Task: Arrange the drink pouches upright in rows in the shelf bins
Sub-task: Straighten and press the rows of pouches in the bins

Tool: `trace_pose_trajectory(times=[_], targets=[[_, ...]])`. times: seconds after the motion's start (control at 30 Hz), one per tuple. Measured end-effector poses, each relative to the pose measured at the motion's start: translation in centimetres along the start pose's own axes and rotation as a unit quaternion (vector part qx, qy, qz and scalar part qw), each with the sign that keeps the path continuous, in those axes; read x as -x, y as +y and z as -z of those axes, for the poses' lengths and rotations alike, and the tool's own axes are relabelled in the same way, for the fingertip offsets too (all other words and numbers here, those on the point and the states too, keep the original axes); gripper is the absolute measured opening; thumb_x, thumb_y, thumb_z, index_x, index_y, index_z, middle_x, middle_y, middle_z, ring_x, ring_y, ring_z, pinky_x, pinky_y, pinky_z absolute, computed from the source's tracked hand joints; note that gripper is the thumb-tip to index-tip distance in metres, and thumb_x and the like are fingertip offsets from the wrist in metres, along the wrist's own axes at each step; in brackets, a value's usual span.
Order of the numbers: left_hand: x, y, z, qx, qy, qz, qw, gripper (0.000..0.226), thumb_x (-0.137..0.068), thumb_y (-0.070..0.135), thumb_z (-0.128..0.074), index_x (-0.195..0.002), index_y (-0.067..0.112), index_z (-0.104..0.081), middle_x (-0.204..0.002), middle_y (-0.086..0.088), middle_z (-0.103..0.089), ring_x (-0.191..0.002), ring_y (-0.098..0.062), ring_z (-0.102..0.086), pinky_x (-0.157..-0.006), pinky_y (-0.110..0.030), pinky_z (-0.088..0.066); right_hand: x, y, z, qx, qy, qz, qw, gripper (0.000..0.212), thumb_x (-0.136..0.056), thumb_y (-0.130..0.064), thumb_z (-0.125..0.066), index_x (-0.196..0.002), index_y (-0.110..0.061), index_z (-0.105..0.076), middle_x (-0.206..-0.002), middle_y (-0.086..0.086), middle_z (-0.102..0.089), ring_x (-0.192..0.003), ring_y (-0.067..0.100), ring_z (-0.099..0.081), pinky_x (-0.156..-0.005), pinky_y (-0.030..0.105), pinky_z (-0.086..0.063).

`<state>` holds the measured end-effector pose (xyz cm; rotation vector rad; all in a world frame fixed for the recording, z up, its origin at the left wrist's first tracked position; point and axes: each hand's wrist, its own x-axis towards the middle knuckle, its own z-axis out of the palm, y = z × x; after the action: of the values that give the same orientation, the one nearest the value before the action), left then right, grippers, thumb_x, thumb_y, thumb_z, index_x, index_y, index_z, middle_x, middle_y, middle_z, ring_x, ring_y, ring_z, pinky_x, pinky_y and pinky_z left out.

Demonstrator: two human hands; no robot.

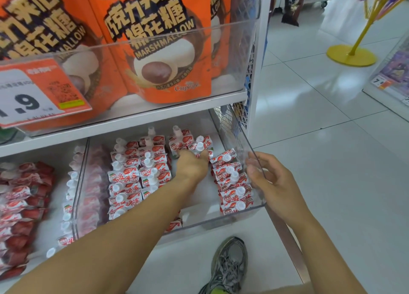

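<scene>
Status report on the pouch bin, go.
Left hand deep in bin, gripping a pouch. Right hand on bin's right wall. Middle row unfilled. Nothing blocking.

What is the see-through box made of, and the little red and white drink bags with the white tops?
The bin looks like clear hard plastic: you see the pouches through its glossy, straight walls. The drink pouches seem to be thin shiny plastic film or foil, since they crinkle and glint; which one is unclear. Their caps look like matte white moulded plastic.
</scene>
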<state>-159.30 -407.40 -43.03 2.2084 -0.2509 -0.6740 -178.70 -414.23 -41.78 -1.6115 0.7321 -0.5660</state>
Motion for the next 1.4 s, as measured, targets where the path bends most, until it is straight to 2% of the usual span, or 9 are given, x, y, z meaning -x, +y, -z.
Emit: trace_pose_trajectory(times=[0.1, 0.23, 0.33, 0.43, 0.6, 0.73, 0.83, 1.0, 1.4], targets=[[0.0, 0.5, -0.5, 0.055, 0.026, 0.03, 0.998, 0.051, -0.094, 0.043, -0.054, -0.116, -0.003, -0.052, -0.085, -0.012, -0.061, -0.079, -0.027, -0.057, -0.07, -0.033, -0.045, 0.0, 0.1, -0.2, 0.006, 0.007, -0.006, 1.0, 0.041, -0.084, -0.051, -0.064, -0.123, -0.038, -0.06, -0.116, -0.019, -0.068, -0.108, 0.005, -0.065, -0.095, 0.043, -0.055], [-0.3, 0.2, 0.1, 0.138, 0.065, 0.068, 0.986, 0.054, -0.092, 0.042, -0.059, -0.115, -0.007, -0.051, -0.079, -0.013, -0.058, -0.068, -0.022, -0.054, -0.059, -0.027, -0.038, 0.3, 0.0, -0.3, 0.003, 0.006, -0.011, 1.0, 0.04, -0.085, -0.047, -0.064, -0.124, -0.037, -0.06, -0.117, -0.02, -0.067, -0.108, 0.002, -0.065, -0.093, 0.037, -0.056], [0.4, 0.1, -0.5, 0.191, 0.098, 0.088, 0.973, 0.062, -0.089, 0.043, -0.063, -0.125, -0.005, -0.048, -0.075, -0.007, -0.055, -0.071, -0.025, -0.055, -0.068, -0.032, -0.048, 0.4, 0.0, -0.3, 0.004, 0.005, -0.013, 1.0, 0.038, -0.087, -0.044, -0.064, -0.124, -0.036, -0.06, -0.12, -0.018, -0.067, -0.11, 0.004, -0.065, -0.093, 0.037, -0.057], [0.9, 0.4, -1.5, 0.212, 0.116, 0.091, 0.966, 0.054, -0.087, 0.043, -0.066, -0.11, -0.005, -0.056, -0.077, -0.015, -0.061, -0.08, -0.033, -0.062, -0.076, -0.04, -0.053, 0.3, -0.2, -0.4, 0.004, 0.011, -0.016, 1.0, 0.04, -0.085, -0.048, -0.065, -0.123, -0.036, -0.06, -0.119, -0.017, -0.067, -0.109, 0.005, -0.065, -0.09, 0.037, -0.058], [0.3, 0.3, -1.5, 0.17, 0.073, 0.06, 0.981, 0.055, -0.089, 0.041, -0.063, -0.106, -0.011, -0.056, -0.056, -0.009, -0.045, -0.052, -0.021, -0.046, -0.049, -0.028, -0.036, 0.2, -0.2, -0.4, 0.006, 0.012, -0.02, 1.0, 0.043, -0.082, -0.05, -0.065, -0.122, -0.037, -0.06, -0.119, -0.017, -0.066, -0.108, 0.001, -0.064, -0.085, 0.029, -0.059], [0.1, -0.7, -1.5, 0.166, 0.07, 0.044, 0.983, 0.074, -0.077, 0.042, -0.077, -0.133, 0.004, -0.049, -0.102, -0.01, -0.069, -0.091, -0.027, -0.066, -0.076, -0.037, -0.056, 0.1, -0.3, -0.5, 0.01, 0.014, -0.023, 1.0, 0.045, -0.079, -0.051, -0.065, -0.121, -0.036, -0.058, -0.118, -0.015, -0.065, -0.106, 0.0, -0.065, -0.079, 0.024, -0.058], [-0.1, -0.6, -1.2, 0.21, 0.078, 0.069, 0.972, 0.075, -0.068, 0.038, -0.085, -0.129, 0.008, -0.053, -0.112, -0.007, -0.068, -0.102, -0.028, -0.064, -0.092, -0.041, -0.052, 0.1, -0.5, -0.6, 0.005, 0.013, -0.02, 1.0, 0.046, -0.079, -0.051, -0.066, -0.121, -0.035, -0.058, -0.116, -0.017, -0.066, -0.104, -0.001, -0.065, -0.075, 0.019, -0.056], [-0.1, -0.9, -0.7, 0.239, 0.117, 0.053, 0.962, 0.052, -0.07, 0.029, -0.085, -0.107, 0.012, -0.051, -0.081, 0.006, -0.054, -0.084, -0.021, -0.056, -0.074, -0.029, -0.044, 0.3, -0.6, -0.5, 0.005, 0.004, -0.016, 1.0, 0.045, -0.08, -0.048, -0.066, -0.122, -0.034, -0.058, -0.115, -0.019, -0.066, -0.101, -0.006, -0.064, -0.074, 0.013, -0.052], [1.6, -1.3, -2.1, 0.287, 0.181, 0.0, 0.941, 0.062, -0.071, 0.034, -0.084, -0.11, 0.01, -0.042, -0.094, -0.001, -0.051, -0.084, -0.02, -0.053, -0.079, -0.031, -0.045, 0.2, 0.1, -0.3, 0.005, -0.007, -0.016, 1.0, 0.047, -0.08, -0.052, -0.071, -0.122, -0.041, -0.055, -0.118, -0.022, -0.064, -0.106, -0.001, -0.065, -0.076, 0.021, -0.057]])
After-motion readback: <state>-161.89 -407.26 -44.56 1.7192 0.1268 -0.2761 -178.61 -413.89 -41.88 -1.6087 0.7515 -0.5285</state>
